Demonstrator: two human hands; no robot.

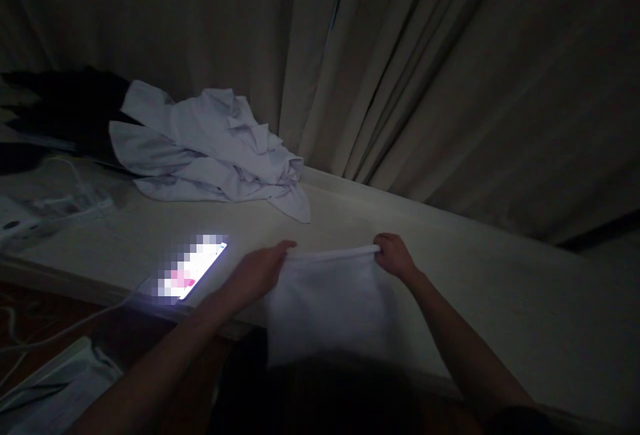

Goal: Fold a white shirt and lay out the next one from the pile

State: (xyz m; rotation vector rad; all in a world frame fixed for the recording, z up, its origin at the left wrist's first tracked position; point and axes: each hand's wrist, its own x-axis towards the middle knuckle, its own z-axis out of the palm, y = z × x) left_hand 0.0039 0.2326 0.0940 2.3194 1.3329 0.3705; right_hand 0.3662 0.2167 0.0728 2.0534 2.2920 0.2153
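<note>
Lit phone (193,269) – perhaps charging – beside hands (330,261)

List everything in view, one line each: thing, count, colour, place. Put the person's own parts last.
white cloth: one, white, held stretched by its top edge over the near edge of the table, hanging down.
crumpled garment: one, pale lilac-white, heaped at the back left of the table.
dark clothing: one pile, black, far left behind the crumpled garment.
phone: one, screen lit, lying at the table's near left edge, a cable running off to the left.
table: one, pale beige, across the middle.
curtains: beige, hanging behind the table.
left hand: pinching the cloth's left top corner.
right hand: pinching the cloth's right top corner.
</note>
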